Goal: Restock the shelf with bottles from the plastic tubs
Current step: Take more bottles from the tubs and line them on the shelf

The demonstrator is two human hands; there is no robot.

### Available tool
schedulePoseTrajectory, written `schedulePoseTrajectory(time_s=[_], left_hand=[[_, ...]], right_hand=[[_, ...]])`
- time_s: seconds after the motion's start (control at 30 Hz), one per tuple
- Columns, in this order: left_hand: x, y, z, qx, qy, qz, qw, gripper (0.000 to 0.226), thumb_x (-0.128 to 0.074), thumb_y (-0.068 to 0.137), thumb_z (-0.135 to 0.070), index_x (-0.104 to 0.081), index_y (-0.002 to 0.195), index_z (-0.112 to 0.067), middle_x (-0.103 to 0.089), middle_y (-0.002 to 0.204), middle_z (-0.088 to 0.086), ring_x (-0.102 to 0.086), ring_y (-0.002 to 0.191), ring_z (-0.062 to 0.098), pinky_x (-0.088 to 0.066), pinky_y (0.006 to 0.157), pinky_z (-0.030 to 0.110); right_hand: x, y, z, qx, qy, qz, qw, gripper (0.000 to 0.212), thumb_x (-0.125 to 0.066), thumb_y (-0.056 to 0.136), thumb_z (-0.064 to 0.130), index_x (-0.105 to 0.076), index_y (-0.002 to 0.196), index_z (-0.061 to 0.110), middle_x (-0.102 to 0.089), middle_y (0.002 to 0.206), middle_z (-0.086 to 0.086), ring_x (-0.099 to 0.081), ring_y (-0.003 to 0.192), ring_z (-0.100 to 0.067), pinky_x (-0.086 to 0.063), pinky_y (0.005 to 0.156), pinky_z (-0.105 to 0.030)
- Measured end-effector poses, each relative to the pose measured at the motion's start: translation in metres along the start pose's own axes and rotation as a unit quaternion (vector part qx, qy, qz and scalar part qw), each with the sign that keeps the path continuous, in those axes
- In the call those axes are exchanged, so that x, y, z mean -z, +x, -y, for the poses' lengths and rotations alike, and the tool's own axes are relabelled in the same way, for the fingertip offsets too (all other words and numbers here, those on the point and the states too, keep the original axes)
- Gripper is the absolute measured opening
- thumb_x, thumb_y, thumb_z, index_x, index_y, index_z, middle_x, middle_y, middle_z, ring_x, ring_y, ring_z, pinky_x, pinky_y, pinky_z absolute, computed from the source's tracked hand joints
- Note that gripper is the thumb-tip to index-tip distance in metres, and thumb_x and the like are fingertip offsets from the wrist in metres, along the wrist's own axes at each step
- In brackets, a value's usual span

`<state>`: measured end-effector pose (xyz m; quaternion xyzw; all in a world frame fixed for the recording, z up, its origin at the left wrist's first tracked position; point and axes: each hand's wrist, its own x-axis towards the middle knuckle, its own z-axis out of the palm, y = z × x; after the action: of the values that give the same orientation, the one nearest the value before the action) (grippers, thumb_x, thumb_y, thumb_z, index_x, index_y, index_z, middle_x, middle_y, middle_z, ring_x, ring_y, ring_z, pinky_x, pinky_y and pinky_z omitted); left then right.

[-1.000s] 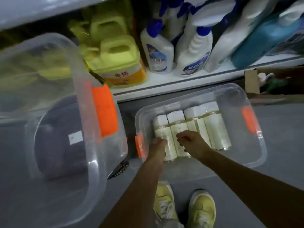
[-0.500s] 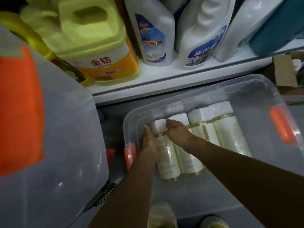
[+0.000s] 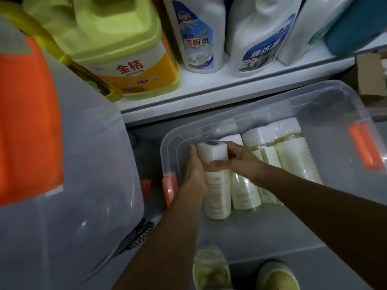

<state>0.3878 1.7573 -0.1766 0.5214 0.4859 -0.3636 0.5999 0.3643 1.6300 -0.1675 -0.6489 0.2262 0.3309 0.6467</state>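
**Leftmost bottle raised at its cap end between both hands**

The left hand is laid along the left flank of the leftmost bottle, and the right hand is curled round its neck, thumb across the front. Half a second ago the bottle lay flat and the hands rested on top of the row; now its white cap end is tipped up, so that the round cap top is seen.

The bottle is a smooth, pale yellow-green cylinder with a glossy wrap and a white cap. Three matching bottles lie side by side at 3 o'clock from it, inside the clear plastic tub, whose walls are translucent and whose orange latch sits on the right rim. At 12 o'clock, the white shelf carries a yellow-green jug and white cleaner bottles. At 9 o'clock a second clear tub with an orange clip is seen.
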Motion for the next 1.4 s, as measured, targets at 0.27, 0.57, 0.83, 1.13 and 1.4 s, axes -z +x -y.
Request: schedulePoseTrajectory(time_s=[0.27, 0.57, 0.83, 1.13, 1.4], left_hand=[[0.008, -0.029, 0.017, -0.070, -0.001, 0.027, 0.997, 0.065, -0.022, 0.099, -0.064, -0.073, 0.095, -0.025, -0.077, 0.090, 0.003, -0.068, 0.101, 0.025, -0.047, 0.102, 0.046], [-0.001, -0.119, 0.016, -0.108, 0.062, 0.063, 0.990, 0.066, -0.014, 0.099, -0.065, -0.071, 0.103, -0.032, -0.076, 0.101, 0.000, -0.067, 0.102, 0.018, -0.044, 0.105, 0.044], [-0.015, -0.223, 0.008, -0.085, 0.182, 0.095, 0.975, 0.070, -0.010, 0.101, -0.059, -0.064, 0.120, -0.020, -0.066, 0.091, -0.004, -0.059, 0.069, 0.005, -0.046, 0.055, 0.014], [-0.019, -0.339, -0.027, -0.062, 0.204, 0.138, 0.967, 0.071, -0.023, 0.085, -0.082, -0.070, 0.101, -0.031, -0.076, 0.100, 0.002, -0.068, 0.101, 0.023, -0.046, 0.105, 0.045], [-0.006, -0.457, -0.074, -0.125, 0.188, 0.184, 0.957, 0.093, -0.037, 0.065, -0.096, -0.071, 0.118, -0.028, -0.074, 0.112, 0.007, -0.070, 0.108, 0.025, -0.048, 0.104, 0.049]], right_hand=[[-0.013, -0.035, -0.005, 0.061, -0.108, -0.128, 0.984, 0.056, -0.078, 0.078, 0.034, -0.052, 0.125, 0.019, -0.059, 0.108, 0.006, -0.056, 0.092, -0.006, -0.051, 0.075, -0.022], [-0.003, -0.106, 0.044, 0.070, -0.109, -0.163, 0.978, 0.054, -0.081, 0.076, 0.032, -0.056, 0.122, 0.018, -0.062, 0.106, 0.005, -0.059, 0.092, -0.009, -0.046, 0.067, -0.015], [0.028, -0.179, 0.115, 0.069, -0.008, -0.178, 0.982, 0.038, -0.081, 0.076, 0.019, -0.067, 0.112, 0.016, -0.069, 0.093, 0.007, -0.064, 0.082, 0.001, -0.047, 0.059, -0.005], [0.045, -0.268, 0.231, 0.092, -0.001, -0.194, 0.977, 0.019, -0.081, 0.074, 0.034, -0.072, 0.085, 0.022, -0.075, 0.084, 0.005, -0.072, 0.075, -0.008, -0.058, 0.068, -0.026], [0.030, -0.358, 0.335, 0.118, 0.008, -0.173, 0.978, 0.051, -0.085, 0.063, 0.050, -0.072, 0.100, 0.018, -0.076, 0.095, 0.000, -0.072, 0.088, -0.016, -0.058, 0.080, -0.035]])
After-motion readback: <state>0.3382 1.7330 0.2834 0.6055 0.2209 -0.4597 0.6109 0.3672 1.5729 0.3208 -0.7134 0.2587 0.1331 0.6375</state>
